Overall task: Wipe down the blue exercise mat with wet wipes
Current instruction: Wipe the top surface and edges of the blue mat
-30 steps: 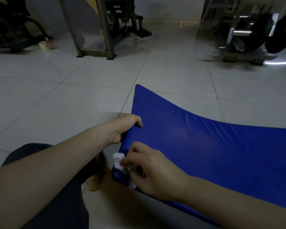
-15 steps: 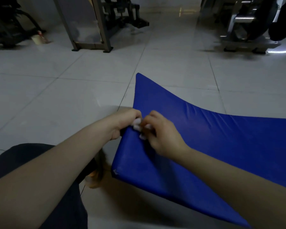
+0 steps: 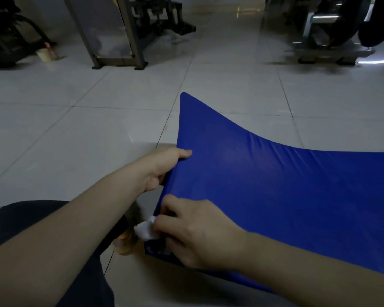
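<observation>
Head-height view down onto a pale tiled floor [image 3: 75,140] in a dim gym. Blue exercise mat [image 3: 275,196] spread from the centre to the right edge of view, its near short end lifted off the tiles and bowed upward. Left grip [image 3: 162,167] closed on that raised edge, thumb on top, fingers curled beneath, holding it up. Right grip [image 3: 197,235] lower down, at the near corner, fingers curled round a small bunched white wet wipe [image 3: 145,230], pressing it to the mat's edge. Dark trouser knee [image 3: 20,220] at bottom left. Metal frame [image 3: 118,41] and exercise machine [image 3: 326,29] well apart at the back.

Judged as mid-task: wiping under way along the lifted short edge, at its near corner. No clear wet streaks or sheen visible in the dim light, so impossible to tell how much of the top is already clean. Probably still to do: the rest of this edge, the broad upper face stretching off to the right, perhaps the underside. Far end of the mat out of view. No pack of fresh wipes in sight, only the one wad in the right grip.
</observation>
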